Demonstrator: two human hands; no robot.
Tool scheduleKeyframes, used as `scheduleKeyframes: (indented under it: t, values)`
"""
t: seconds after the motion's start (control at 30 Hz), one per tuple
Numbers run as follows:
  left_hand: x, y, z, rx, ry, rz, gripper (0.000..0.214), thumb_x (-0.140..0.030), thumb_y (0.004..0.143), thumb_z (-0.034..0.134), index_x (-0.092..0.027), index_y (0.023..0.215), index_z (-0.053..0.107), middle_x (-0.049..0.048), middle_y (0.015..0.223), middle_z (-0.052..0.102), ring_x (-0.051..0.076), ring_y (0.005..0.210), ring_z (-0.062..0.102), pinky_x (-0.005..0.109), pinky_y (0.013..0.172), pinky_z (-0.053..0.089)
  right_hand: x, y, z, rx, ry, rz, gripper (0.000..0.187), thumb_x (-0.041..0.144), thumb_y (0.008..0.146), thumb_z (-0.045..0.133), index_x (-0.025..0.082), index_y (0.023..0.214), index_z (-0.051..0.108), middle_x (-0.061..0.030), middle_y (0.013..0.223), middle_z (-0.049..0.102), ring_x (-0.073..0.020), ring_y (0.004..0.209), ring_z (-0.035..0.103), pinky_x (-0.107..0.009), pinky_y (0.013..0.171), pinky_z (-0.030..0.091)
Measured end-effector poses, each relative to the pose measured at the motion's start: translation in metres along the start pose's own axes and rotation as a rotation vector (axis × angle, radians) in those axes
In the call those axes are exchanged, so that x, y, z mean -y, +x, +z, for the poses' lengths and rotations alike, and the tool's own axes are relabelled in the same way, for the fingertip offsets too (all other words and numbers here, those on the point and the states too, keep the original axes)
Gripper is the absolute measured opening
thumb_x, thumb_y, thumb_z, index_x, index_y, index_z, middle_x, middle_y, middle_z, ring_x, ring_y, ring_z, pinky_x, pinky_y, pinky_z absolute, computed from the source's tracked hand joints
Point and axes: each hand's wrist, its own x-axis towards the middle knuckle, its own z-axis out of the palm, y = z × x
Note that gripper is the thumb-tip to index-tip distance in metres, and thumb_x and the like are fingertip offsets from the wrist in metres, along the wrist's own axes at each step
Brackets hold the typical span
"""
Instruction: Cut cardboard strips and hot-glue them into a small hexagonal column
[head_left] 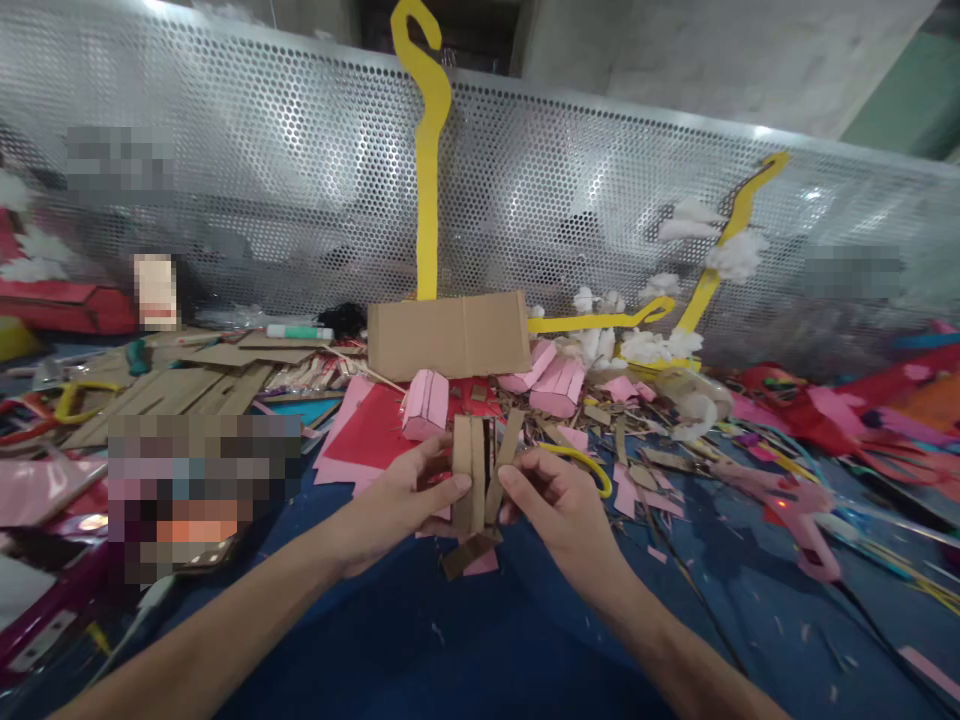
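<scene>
Grip, head view: left hand [420, 490] grasping the cardboard block [463, 475], thumb flat on its near face, fingers round the left side; right hand [553, 492] pinching a narrow cardboard strip [510, 440], thumb in front, fingers behind.
Block position: roughly upright, between both hands, above the near middle of the blue worktop [435, 655].
Strip angle: top leans right, away from the block; dark gap between them. Contact at the lower end: cannot tell.
Below the hands: loose cardboard offcut [471, 555], lying askew, clear of the block's faces as far as seen.
Handling, judged: keep the left hand as the steady clamp and do the fine adjusting with the right; sight down the gap, square the strip to the block's edge, then press evenly along its length. Thin card would probably bend if squeezed at one end only.
Glue gun [787, 510]: pink, to the right, well apart from both hands; small light lit, so nozzle best treated as hot.
Beyond: pink box [426, 405], red sheet [371, 430].
</scene>
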Motion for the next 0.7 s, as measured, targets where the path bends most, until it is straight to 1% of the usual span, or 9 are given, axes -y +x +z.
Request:
scheduleKeyframes:
  t: [0.07, 0.13, 0.27, 0.37, 0.47, 0.57, 0.63, 0.7]
  values:
    - [0.001, 0.002, -0.002, -0.029, 0.024, 0.008, 0.057, -0.041, 0.096, 0.074, -0.025, 0.145, 0.049, 0.0163, 0.151, 0.059, 0.032, 0.116, 0.072, 0.05, 0.092, 0.065, 0.0, 0.0, -0.001, -0.026, -0.014, -0.002, 0.03, 0.046, 0.097, 0.068, 0.02, 0.082, 0.066, 0.001, 0.065, 0.067, -0.0159, 0.058, 0.068, -0.026, 0.059, 0.055]
    - [0.003, 0.005, -0.004, -0.08, 0.079, 0.059, 0.055, -0.039, 0.095, 0.075, -0.024, 0.142, 0.052, 0.0169, 0.15, 0.061, 0.034, 0.122, 0.07, 0.051, 0.093, 0.064, -0.001, 0.001, 0.0, -0.049, -0.028, 0.009, 0.027, 0.043, 0.096, 0.068, 0.02, 0.083, 0.068, 0.0, 0.066, 0.07, -0.0167, 0.06, 0.069, -0.027, 0.061, 0.056]
    - [0.008, 0.01, -0.007, -0.16, 0.248, 0.224, 0.044, -0.032, 0.094, 0.075, -0.022, 0.133, 0.059, 0.016, 0.143, 0.067, 0.033, 0.13, 0.066, 0.054, 0.109, 0.054, -0.005, 0.001, 0.002, -0.063, -0.029, 0.027, 0.024, 0.042, 0.093, 0.071, 0.019, 0.086, 0.071, -0.0012, 0.065, 0.071, -0.0185, 0.06, 0.071, -0.028, 0.061, 0.058]
    - [0.009, 0.01, -0.006, -0.175, 0.301, 0.25, 0.04, -0.03, 0.095, 0.073, -0.024, 0.133, 0.059, 0.0142, 0.14, 0.069, 0.032, 0.132, 0.064, 0.054, 0.114, 0.049, -0.008, 0.001, 0.004, -0.058, -0.013, 0.038, 0.023, 0.04, 0.092, 0.071, 0.019, 0.086, 0.071, -0.0007, 0.063, 0.07, -0.0189, 0.059, 0.071, -0.029, 0.06, 0.058]
    - [0.007, 0.007, -0.002, -0.171, 0.267, 0.214, 0.04, -0.034, 0.095, 0.073, -0.023, 0.13, 0.056, 0.0167, 0.142, 0.067, 0.034, 0.13, 0.066, 0.055, 0.109, 0.053, -0.009, 0.001, 0.005, -0.08, 0.005, 0.036, 0.02, 0.038, 0.092, 0.071, 0.019, 0.087, 0.069, 0.0, 0.064, 0.069, -0.0186, 0.059, 0.071, -0.029, 0.059, 0.057]
    - [0.006, 0.003, 0.001, -0.096, 0.149, 0.128, 0.043, -0.04, 0.098, 0.07, -0.025, 0.132, 0.049, 0.0188, 0.146, 0.063, 0.036, 0.126, 0.068, 0.052, 0.092, 0.062, -0.008, 0.001, 0.006, -0.072, 0.037, 0.017, 0.017, 0.035, 0.092, 0.071, 0.02, 0.085, 0.068, 0.0004, 0.067, 0.069, -0.0177, 0.059, 0.071, -0.028, 0.059, 0.057]
    - [0.007, 0.002, 0.002, -0.052, 0.092, 0.093, 0.047, -0.042, 0.1, 0.068, -0.028, 0.138, 0.045, 0.0168, 0.147, 0.062, 0.034, 0.124, 0.068, 0.047, 0.086, 0.064, -0.008, 0.002, 0.006, -0.075, 0.069, 0.003, 0.016, 0.034, 0.091, 0.072, 0.021, 0.084, 0.067, 0.0011, 0.067, 0.069, -0.0173, 0.059, 0.07, -0.028, 0.059, 0.057]
    - [0.009, 0.003, 0.001, -0.039, 0.078, 0.079, 0.051, -0.041, 0.1, 0.068, -0.031, 0.144, 0.043, 0.0136, 0.147, 0.062, 0.031, 0.123, 0.068, 0.041, 0.085, 0.064, -0.007, 0.003, 0.006, -0.112, 0.109, 0.007, 0.015, 0.033, 0.09, 0.073, 0.021, 0.085, 0.066, 0.0006, 0.068, 0.07, -0.0176, 0.06, 0.071, -0.028, 0.06, 0.057]
